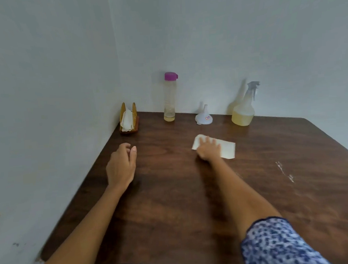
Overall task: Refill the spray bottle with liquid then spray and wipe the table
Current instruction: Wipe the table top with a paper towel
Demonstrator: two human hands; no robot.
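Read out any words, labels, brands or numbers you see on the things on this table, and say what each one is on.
No text here can be read.
Sticker on the white funnel: orange and blue, too small and blurred to read.
Purple-capped bottle, spray bottle, napkin holder, white wipe: no lettering visible.

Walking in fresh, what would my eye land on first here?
The right hand presses a white tissue flat on the middle of the dark wooden table. At the back wall stand a spray bottle part full of yellowish liquid, right, a nearly empty purple-capped bottle, and a white funnel between them.
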